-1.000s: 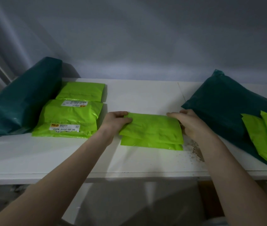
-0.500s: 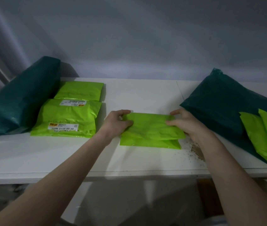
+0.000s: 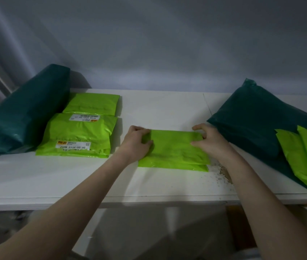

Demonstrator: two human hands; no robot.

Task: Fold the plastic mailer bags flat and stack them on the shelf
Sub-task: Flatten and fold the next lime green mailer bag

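Observation:
A folded lime-green mailer bag (image 3: 173, 149) lies on another green bag in the middle of the white shelf (image 3: 73, 177). My left hand (image 3: 136, 141) grips its left edge, thumb on top and fingers curled over the far corner. My right hand (image 3: 210, 140) pinches its right edge, thumb on top, fingers over the far right corner. To the left lies a stack of green mailers with white labels (image 3: 79, 136) and another green mailer (image 3: 93, 104) behind it. Several unfolded green mailers (image 3: 306, 154) rest on the dark bag at the right.
A large dark green bag (image 3: 23, 113) leans at the left end of the shelf. Another dark green bag (image 3: 257, 121) lies at the right end. Chipped paint (image 3: 222, 173) marks the shelf near my right wrist. A grey wall rises behind.
Both hands have shifted slightly inward and forward on the folded bag, curling more tightly over its far corners. The bag has stayed in place on the shelf.

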